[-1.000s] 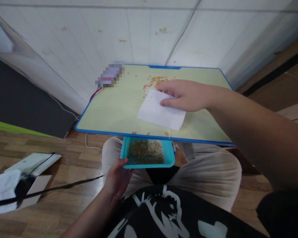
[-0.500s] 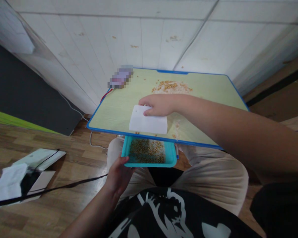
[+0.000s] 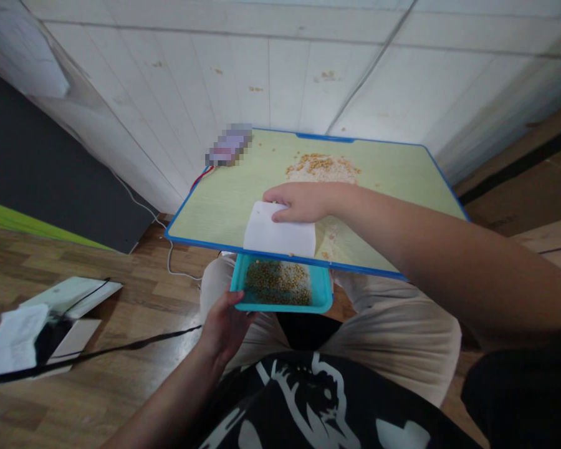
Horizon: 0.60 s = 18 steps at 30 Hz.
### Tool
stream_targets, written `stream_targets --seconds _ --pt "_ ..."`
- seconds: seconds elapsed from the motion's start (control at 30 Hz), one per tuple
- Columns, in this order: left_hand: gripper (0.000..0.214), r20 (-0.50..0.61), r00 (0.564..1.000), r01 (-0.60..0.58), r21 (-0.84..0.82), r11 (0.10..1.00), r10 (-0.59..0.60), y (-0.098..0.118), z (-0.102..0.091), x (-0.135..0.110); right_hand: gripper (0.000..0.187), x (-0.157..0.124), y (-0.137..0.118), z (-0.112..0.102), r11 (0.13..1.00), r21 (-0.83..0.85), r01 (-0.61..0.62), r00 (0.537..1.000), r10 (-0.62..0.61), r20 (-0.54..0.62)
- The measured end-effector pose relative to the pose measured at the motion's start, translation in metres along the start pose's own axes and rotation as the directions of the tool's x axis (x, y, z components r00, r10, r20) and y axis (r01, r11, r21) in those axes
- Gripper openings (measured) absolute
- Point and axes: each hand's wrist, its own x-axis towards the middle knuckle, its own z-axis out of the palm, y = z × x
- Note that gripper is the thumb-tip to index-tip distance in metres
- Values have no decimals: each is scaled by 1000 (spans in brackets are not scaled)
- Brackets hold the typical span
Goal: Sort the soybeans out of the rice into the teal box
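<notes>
My right hand (image 3: 295,201) grips the far edge of a white rectangular plate-like piece (image 3: 278,234), thumb on top. The piece lies tilted on the pale green tabletop (image 3: 215,209), its near side at the blue front edge. Under that edge my left hand (image 3: 227,321) holds a turquoise tray (image 3: 328,293) by its near left corner, thumb over the rim. Inside the tray are yellowish beans (image 3: 275,284) mixed with pale grains. Farther back on the table is a pile of yellow beans and pale grains (image 3: 322,167). A few bits (image 3: 328,254) lie right of the white piece.
A blurred phone-like object (image 3: 229,144) with a red cord sits at the table's far left corner. The white plank wall (image 3: 280,81) rises behind the table. An open box with papers (image 3: 51,330) stands on the wooden floor at left, and a black strap (image 3: 135,344) crosses there.
The white piece and my right hand have come slightly nearer, to the front edge, and beans that lay before the piece are mostly gone from view. My left hand keeps the tray in place.
</notes>
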Motion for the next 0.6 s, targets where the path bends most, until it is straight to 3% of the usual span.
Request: stream_targets --seconds 0.23,0.4,0.53,0.6 --pt "44 -17 1000 12 17 1000 -11 1 3 -2 26 -13 -18 5 1000 -24 11 1000 -11 15" --pt "44 -31 1000 -1 34 999 2 -2 9 -5 26 -38 -20 -10 999 -21 -33 996 31 -85" --pt "41 -47 999 10 64 998 -7 -6 17 -9 28 -76 1 -31 985 3 -170 964 167 -207" --pt "43 -65 998 26 75 997 -21 -9 21 -9 31 -97 15 -39 955 30 -294 923 292 -251"
